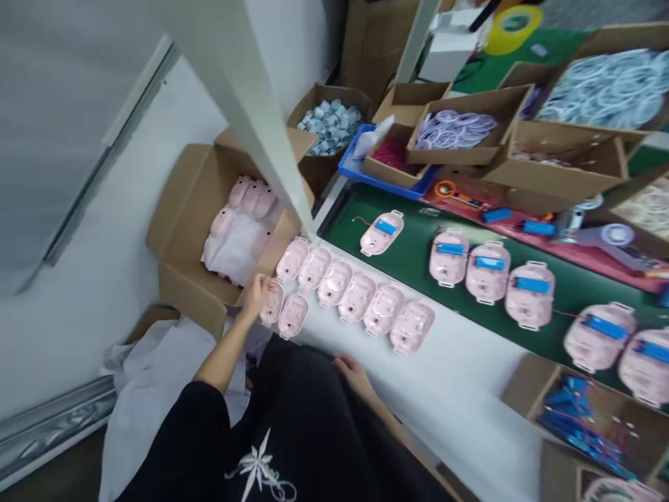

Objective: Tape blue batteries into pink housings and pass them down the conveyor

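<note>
Head: pink shell [273,307] touches left fingers [264,284] (at rim).

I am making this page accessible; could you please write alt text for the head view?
A person's left hand touches a pink shell among others on a white table, beside an open cardboard box holding similar pieces; the right hand is near the table's edge. Beyond, shells bearing blue packs line a green strip.

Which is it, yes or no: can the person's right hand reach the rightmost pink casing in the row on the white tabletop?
Probably yes: the right hand lies nearby, and only white tabletop shows between it and the rightmost pink casing.
</note>
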A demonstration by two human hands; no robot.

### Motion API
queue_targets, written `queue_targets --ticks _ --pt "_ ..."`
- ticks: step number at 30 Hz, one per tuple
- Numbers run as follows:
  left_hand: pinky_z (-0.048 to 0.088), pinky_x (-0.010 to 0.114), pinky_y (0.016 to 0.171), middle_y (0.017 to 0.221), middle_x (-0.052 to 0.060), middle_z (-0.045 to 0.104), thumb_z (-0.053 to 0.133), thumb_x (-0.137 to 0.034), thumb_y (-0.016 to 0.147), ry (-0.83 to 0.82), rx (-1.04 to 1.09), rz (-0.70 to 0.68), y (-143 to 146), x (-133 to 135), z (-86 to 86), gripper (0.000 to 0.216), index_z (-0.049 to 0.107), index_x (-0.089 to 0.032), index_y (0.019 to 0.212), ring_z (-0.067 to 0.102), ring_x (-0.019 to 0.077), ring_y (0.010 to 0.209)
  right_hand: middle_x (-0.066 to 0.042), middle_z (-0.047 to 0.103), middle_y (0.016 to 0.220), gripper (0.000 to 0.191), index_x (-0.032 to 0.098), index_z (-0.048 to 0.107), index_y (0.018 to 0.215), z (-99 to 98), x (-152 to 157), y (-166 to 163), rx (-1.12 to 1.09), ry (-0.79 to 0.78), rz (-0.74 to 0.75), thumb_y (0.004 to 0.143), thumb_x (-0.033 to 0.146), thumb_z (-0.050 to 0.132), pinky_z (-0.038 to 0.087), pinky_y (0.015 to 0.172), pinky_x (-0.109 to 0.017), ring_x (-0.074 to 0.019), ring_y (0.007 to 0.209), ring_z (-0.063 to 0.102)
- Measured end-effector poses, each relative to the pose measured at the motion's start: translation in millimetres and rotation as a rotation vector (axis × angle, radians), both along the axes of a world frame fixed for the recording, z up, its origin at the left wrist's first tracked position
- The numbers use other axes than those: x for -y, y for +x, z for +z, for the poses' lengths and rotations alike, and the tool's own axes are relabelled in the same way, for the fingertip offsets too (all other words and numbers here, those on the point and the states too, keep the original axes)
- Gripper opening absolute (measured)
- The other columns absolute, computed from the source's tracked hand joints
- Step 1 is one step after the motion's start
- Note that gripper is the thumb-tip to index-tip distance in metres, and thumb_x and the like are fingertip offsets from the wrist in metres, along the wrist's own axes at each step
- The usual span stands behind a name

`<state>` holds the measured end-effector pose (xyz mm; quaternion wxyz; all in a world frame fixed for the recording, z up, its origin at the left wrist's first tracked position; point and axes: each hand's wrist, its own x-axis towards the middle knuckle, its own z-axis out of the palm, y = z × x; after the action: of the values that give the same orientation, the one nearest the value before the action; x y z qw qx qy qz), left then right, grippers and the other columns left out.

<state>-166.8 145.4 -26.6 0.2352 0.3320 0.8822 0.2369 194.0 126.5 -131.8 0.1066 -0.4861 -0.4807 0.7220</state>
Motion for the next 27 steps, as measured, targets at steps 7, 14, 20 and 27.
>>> queue_targets --ticks 7,14,20,27 --pt "0.048 0.028 0.069 0.072 0.002 0.072 0.036 -0.035 0.107 -0.078 -0.133 0.1 -227.8 0.4 -15.4 0.024 0.049 -0.02 0.119 0.069 0.0188 0.066 -0.009 0.075 0.097 0.045 0.023 0.069 0.107 49.6 -64.7 -126.1 -0.015 0.086 -0.17 0.078 0.057 0.069 0.056 0.085 -0.046 -0.0252 0.083 0.067" --pt "0.046 0.027 0.073 0.075 0.005 0.071 0.027 -0.041 0.111 -0.267 -0.051 0.062 -403.4 -58.6 -91.0 0.038 0.048 -0.011 0.122 0.066 0.0173 0.066 -0.008 0.076 0.104 0.035 0.024 0.073 0.113 127.0 -77.9 -252.9 -0.001 0.274 -0.022 0.093 0.052 0.067 0.056 0.088 -0.041 -0.0251 0.096 0.07" --pt "0.044 0.027 0.076 0.075 0.006 0.07 0.031 -0.036 0.111 -0.364 0.008 -0.022 -458.6 -59.3 -130.1 0.038 0.055 -0.007 0.115 0.065 0.0172 0.072 -0.007 0.074 0.112 0.038 0.018 0.07 0.126 103.1 -152.2 -421.8 0.095 0.61 0.504 0.102 0.044 0.054 0.052 0.096 -0.034 -0.0221 0.101 0.068" --pt "0.049 0.04 0.086 0.09 0.017 0.074 0.05 -0.049 0.1 -0.282 -0.088 -0.098 -464.5 -40.6 -135.7 0.042 0.072 -0.015 0.089 0.066 0.0317 0.097 -0.024 0.063 0.137 0.037 0.008 0.065 0.128 -13.3 -180.9 -550.5 0.529 0.947 1.033 0.094 0.014 0.053 0.035 0.111 -0.056 -0.0394 0.13 0.051"
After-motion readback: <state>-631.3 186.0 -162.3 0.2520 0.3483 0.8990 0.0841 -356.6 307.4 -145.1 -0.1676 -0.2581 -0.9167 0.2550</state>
